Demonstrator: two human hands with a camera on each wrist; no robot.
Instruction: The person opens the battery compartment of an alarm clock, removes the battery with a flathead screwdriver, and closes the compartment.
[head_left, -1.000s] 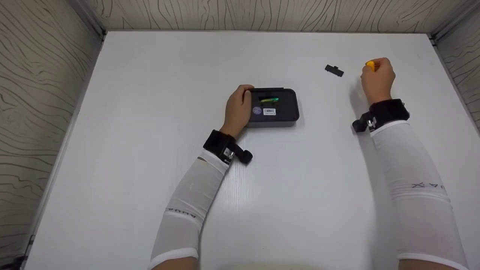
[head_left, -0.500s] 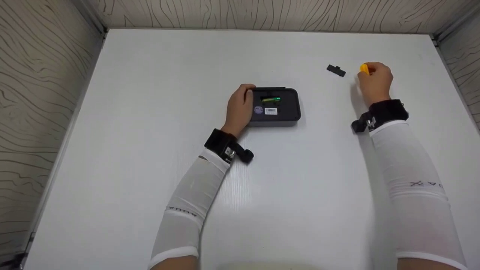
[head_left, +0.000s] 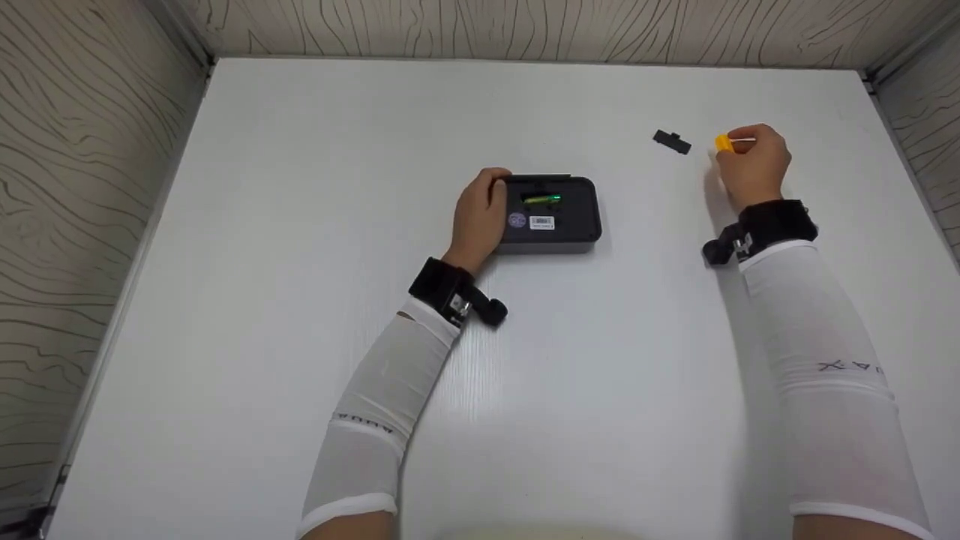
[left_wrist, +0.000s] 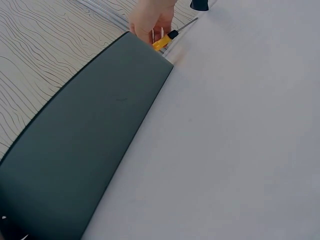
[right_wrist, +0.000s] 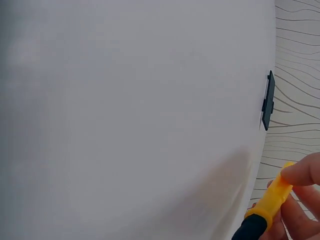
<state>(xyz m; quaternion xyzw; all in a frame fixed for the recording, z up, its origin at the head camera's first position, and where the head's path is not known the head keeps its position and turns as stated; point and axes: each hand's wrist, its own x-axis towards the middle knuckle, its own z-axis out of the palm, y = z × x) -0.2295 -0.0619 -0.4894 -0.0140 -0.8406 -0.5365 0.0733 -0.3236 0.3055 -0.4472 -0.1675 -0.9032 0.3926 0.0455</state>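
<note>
My left hand [head_left: 478, 221] grips the left end of a dark, box-shaped device [head_left: 577, 214], which lies back side up. A green battery [head_left: 541, 199] sits in its open compartment, above a white barcode label. At the far right, my right hand [head_left: 756, 166] pinches the yellow handle of a screwdriver [head_left: 724, 143] between thumb and fingers, above the table. In the left wrist view the screwdriver [left_wrist: 165, 41] shows its black collar and thin metal shaft, while the device's plain side [left_wrist: 90, 120] fills the left. Left of the right hand lies a small black battery cover [head_left: 672, 142].
The white table [head_left: 600, 390] carries these things. Wood-patterned panels [head_left: 480, 30] stand along its back, left and right sides. A pale rounded edge [head_left: 540, 532] shows at the bottom of the head view.
My right hand has shifted slightly to the left and turned, so more of the yellow handle shows. My left hand and the device keep their place.
</note>
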